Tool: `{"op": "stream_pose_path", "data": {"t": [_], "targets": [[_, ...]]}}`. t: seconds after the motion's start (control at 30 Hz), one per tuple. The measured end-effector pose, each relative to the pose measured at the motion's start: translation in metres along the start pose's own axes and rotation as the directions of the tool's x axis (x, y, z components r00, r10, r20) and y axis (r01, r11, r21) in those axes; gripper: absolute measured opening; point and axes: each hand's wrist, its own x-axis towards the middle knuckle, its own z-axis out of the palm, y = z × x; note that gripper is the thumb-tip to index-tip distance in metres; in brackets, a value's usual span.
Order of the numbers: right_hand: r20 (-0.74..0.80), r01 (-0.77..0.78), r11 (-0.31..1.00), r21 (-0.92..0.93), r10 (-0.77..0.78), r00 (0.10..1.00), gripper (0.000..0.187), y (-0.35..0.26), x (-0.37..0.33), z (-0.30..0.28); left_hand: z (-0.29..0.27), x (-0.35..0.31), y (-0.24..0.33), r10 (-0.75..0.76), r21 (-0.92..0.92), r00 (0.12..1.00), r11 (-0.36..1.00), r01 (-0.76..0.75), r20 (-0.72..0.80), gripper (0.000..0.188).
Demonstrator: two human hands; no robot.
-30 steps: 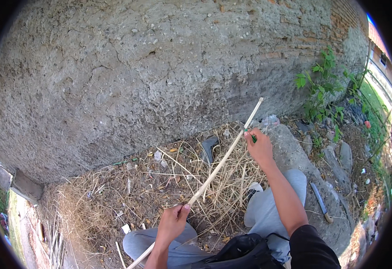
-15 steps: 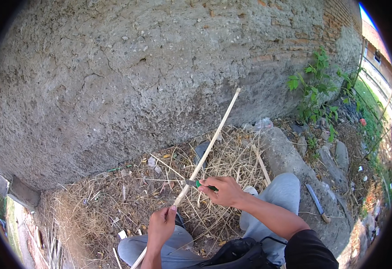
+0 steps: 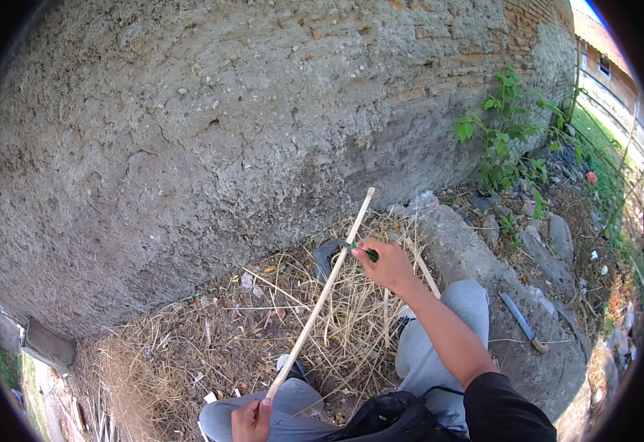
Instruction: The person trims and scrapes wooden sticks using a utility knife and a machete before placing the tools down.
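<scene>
A long pale bamboo strip (image 3: 312, 315) slants up and away from my lap toward the wall. Its lower end is in my left hand (image 3: 250, 422), closed near my left knee with the thumb along the strip. My right hand (image 3: 386, 267) grips a small green-handled knife (image 3: 372, 255) near the strip's far end. The knife meets the strip there; most of its blade is hidden by the fingers and too small to make out.
A rough grey wall (image 3: 189, 147) rises in front. Dry shavings (image 3: 359, 324) litter the ground between my knees. On the stone slab (image 3: 454, 236) to the right lies a larger knife (image 3: 518, 319). A leafy green plant (image 3: 509, 132) grows by the wall.
My right hand has slid the knife up along the strip toward its far end. My left hand and the strip have come lower, closer to me.
</scene>
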Motion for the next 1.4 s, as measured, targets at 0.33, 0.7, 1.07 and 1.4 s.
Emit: {"op": "stream_pose_path", "data": {"t": [0.33,0.7,1.07,1.4], "targets": [[0.039,0.009,0.989,-0.150,-0.003,0.999,0.023,0.018,-0.003,0.017,-0.052,-0.098,-0.005,-0.335,-0.010,0.938,0.942,0.337,0.085,0.034],[0.340,-0.505,0.492,0.710,0.389,0.856,0.023,-0.012,-0.015,-0.001,-0.062,-0.151,-0.043,-0.461,-0.182,0.881,0.880,0.439,-0.101,0.033],[0.226,0.026,0.795,0.606,-0.204,0.952,0.020,-0.073,-0.080,0.025,0.011,-0.074,-0.018,-0.200,0.200,0.979,0.958,0.205,-0.044,0.033],[0.109,0.436,0.840,0.322,-0.490,0.865,0.022,-0.084,-0.093,0.017,0.035,0.052,0.042,-0.201,0.202,0.979,0.961,0.190,0.034,0.044]]}}
